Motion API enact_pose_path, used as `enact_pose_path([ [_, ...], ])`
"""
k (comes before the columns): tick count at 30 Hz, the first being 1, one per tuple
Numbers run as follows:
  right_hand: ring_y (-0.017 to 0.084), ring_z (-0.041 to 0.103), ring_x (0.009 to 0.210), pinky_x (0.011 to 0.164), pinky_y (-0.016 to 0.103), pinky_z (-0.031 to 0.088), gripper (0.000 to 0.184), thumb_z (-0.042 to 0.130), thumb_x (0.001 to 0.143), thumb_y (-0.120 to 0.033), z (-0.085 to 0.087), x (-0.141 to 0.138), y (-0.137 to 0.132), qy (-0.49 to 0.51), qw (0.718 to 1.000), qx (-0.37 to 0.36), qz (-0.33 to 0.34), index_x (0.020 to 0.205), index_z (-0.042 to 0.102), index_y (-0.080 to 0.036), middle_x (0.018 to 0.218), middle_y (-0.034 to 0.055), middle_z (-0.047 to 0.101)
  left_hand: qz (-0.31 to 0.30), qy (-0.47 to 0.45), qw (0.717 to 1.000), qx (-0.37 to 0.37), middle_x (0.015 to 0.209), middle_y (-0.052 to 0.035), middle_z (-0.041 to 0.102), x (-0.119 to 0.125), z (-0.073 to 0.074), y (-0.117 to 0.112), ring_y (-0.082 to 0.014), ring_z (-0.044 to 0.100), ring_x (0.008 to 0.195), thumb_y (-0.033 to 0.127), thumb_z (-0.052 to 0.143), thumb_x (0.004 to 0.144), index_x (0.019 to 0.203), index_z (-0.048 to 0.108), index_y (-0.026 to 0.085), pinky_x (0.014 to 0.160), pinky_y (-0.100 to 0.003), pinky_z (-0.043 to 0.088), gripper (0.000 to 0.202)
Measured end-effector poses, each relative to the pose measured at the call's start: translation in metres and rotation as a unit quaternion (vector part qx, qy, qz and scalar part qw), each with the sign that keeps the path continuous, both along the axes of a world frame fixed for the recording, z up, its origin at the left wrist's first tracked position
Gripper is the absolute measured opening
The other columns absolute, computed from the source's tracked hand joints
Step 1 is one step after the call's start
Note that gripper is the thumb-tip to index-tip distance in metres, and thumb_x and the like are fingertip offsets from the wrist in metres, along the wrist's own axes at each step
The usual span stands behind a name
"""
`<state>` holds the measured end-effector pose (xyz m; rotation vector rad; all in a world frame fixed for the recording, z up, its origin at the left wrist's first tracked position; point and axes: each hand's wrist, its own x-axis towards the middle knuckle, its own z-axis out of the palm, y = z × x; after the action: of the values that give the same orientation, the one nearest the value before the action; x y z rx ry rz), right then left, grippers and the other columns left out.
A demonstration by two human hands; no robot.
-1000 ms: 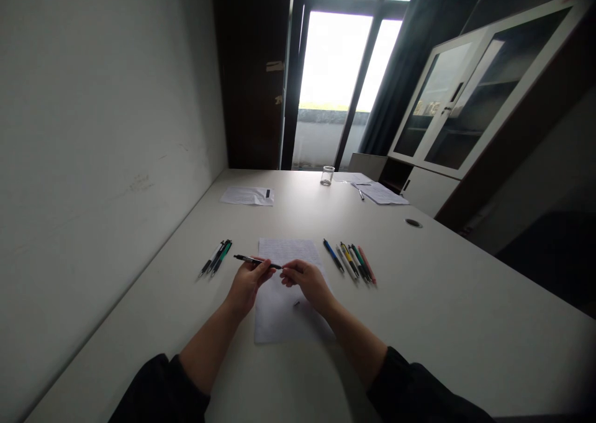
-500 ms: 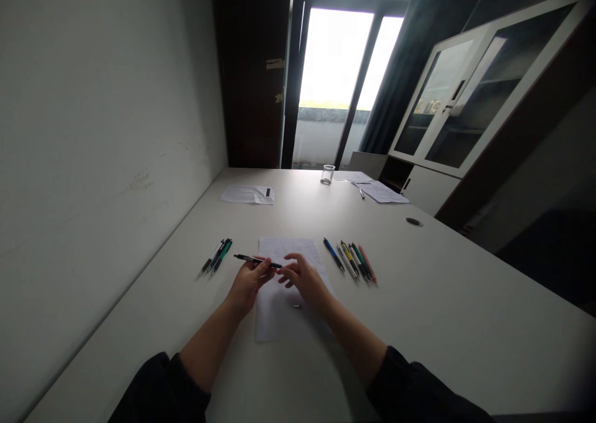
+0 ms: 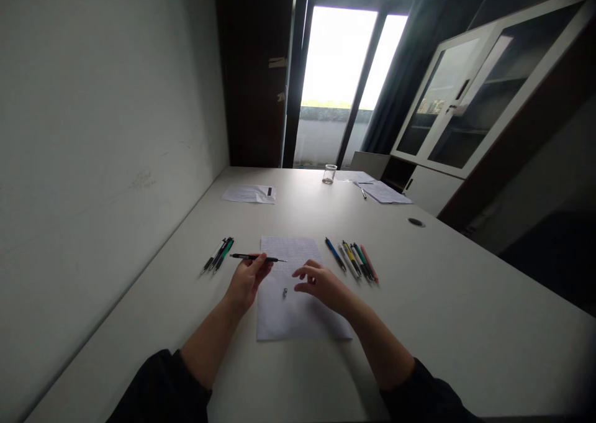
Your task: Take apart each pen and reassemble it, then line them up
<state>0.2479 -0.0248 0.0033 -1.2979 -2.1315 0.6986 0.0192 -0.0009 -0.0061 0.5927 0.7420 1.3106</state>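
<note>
My left hand (image 3: pixel 249 281) grips a dark pen (image 3: pixel 251 258) between thumb and fingers. The pen points right, and a thin tip sticks out of its end. My right hand (image 3: pixel 323 284) hovers just right of the pen, its fingers bent but apart, with nothing visible in them. Below both hands lies a lined sheet of paper (image 3: pixel 298 323). On it, between the hands, rests a small silvery piece (image 3: pixel 285 292), too small to make out exactly.
Several dark and green pens (image 3: pixel 216 256) lie left of the sheet. To its right is a row with a blue pen (image 3: pixel 335 254) and a pink pen (image 3: pixel 370 264). Farther back are a glass (image 3: pixel 329 174), a paper stack (image 3: pixel 384 192) and a plastic-like sheet (image 3: pixel 249 194).
My right hand has moved right, away from the pen's end, where the thin tip now shows. The small silvery piece has shifted up and left on the sheet and turned.
</note>
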Motion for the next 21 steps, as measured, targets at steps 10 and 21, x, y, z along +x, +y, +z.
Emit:
enact_pose_path([
  [10,0.019,0.059,0.1,0.09,0.031,0.048,0.032,0.071,0.084,-0.023,-0.001,-0.035,-0.008,-0.076,0.987,0.062,0.124,0.115,0.07,-0.031,0.111,0.005,0.061,0.047,-0.01,0.999,0.002,0.083,-0.0041,0.072,-0.004,-0.007,0.006,-0.0126,0.069,0.073,0.02,0.08,0.074,0.087,0.062,0.014,0.074,-0.024,0.057,0.023],
  [21,0.018,0.057,0.094,0.089,0.029,0.047,0.021,0.068,0.087,-0.024,-0.002,-0.053,-0.014,-0.082,0.98,0.083,0.159,0.106,0.074,-0.028,0.099,0.0044,0.062,0.051,0.0,0.999,0.015,0.084,-0.0041,0.071,-0.004,-0.006,0.005,-0.0122,0.069,0.074,0.021,0.078,0.076,0.085,0.062,0.014,0.074,-0.024,0.057,0.019],
])
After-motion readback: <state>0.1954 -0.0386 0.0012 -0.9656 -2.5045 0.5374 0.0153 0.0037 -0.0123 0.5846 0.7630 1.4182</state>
